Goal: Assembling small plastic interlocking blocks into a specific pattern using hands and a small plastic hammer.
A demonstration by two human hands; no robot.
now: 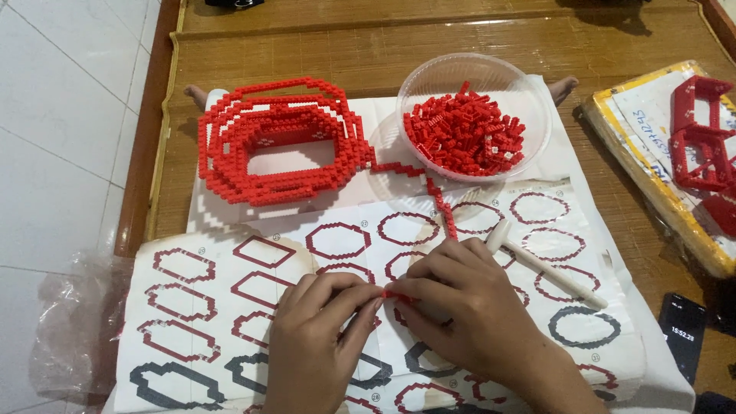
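Note:
My left hand (318, 337) and my right hand (460, 307) meet over a printed sheet of ring outlines (192, 307). Both pinch a small red brick piece (392, 294) between their fingertips. A thin chain of red bricks (437, 195) runs from near my right hand up to a large hollow red brick ring stack (276, 142). A clear plastic bowl (537, 100) holds several loose red bricks (464, 134). A white stick tool (548, 268) lies just right of my right hand.
At the right edge a yellow-rimmed box (652, 176) carries more red brick frames (701, 134). A dark phone (682, 333) lies at the lower right. Crumpled clear plastic (77, 322) sits at the left over white floor tiles. A bamboo mat (383, 46) covers the wooden surface.

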